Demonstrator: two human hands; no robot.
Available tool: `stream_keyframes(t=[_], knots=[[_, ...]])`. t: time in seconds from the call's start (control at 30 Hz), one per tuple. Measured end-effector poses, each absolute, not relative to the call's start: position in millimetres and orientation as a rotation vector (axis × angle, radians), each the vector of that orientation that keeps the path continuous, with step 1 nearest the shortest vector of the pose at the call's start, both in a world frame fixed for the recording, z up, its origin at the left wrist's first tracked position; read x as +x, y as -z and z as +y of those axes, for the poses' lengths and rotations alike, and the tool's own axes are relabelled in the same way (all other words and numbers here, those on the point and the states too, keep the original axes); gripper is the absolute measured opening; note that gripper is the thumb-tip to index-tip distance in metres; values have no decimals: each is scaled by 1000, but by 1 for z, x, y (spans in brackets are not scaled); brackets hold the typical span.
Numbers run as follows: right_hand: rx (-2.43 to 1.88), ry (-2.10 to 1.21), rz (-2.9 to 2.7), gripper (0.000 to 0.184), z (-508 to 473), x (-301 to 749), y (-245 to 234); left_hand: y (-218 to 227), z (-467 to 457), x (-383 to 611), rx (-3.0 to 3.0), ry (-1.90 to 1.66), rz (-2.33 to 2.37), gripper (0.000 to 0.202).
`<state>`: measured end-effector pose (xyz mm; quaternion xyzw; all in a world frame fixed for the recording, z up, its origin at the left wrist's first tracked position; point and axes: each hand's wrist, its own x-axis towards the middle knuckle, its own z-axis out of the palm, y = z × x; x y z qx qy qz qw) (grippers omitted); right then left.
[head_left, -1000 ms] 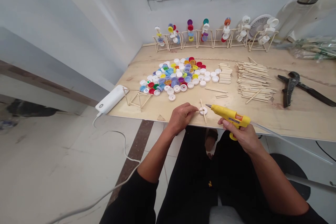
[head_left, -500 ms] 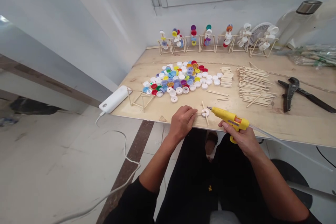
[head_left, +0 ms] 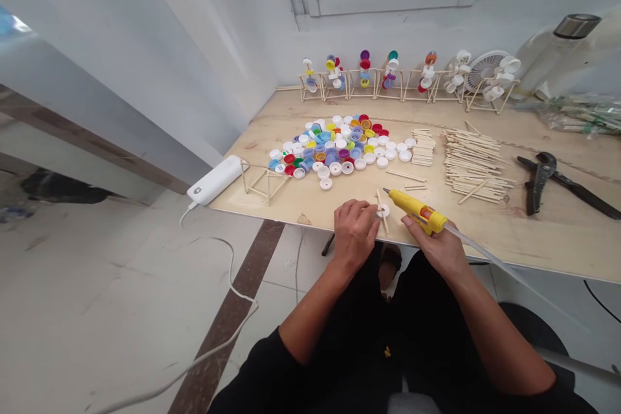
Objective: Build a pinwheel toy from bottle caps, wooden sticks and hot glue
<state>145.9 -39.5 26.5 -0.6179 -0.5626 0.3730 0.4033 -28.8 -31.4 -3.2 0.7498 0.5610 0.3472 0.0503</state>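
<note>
My left hand (head_left: 356,228) pinches a thin wooden stick that runs to a white bottle cap (head_left: 383,210) lying near the plywood table's front edge. A second stick (head_left: 381,205) crosses that cap. My right hand (head_left: 434,247) grips a yellow hot glue gun (head_left: 414,209), whose nozzle points left and hovers just above and right of the cap. The clear glue rod trails off to the right behind the gun.
A heap of coloured bottle caps (head_left: 339,145) lies mid-table, with stacks of sticks (head_left: 470,162) to its right and black pliers (head_left: 538,174) farther right. A stick frame (head_left: 264,182) and white power bank (head_left: 218,179) sit at the left corner. Finished cap-and-stick models (head_left: 388,74) line the wall.
My left hand slid right, closer to the cap. The glue gun tilted, nozzle rising and swinging nearer the cap. My view shifted, so the table sits a little more to the right.
</note>
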Motion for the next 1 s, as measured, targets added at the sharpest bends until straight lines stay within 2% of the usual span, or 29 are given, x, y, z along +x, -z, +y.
stream_keyframes(t=[0.53,0.77,1.0], knots=[[-1302,-1139,-1285,48,-23,125,-12,3,-22,-24,2178,-1022,1672,20],[-1331,-1195,-1238,46,-27,124,-17,-1,-21,-26,2176,-1020,1629,21],[-1322,-1217,-1197,50,-23,123,-14,-1,-20,-26,2195,-999,1616,23]])
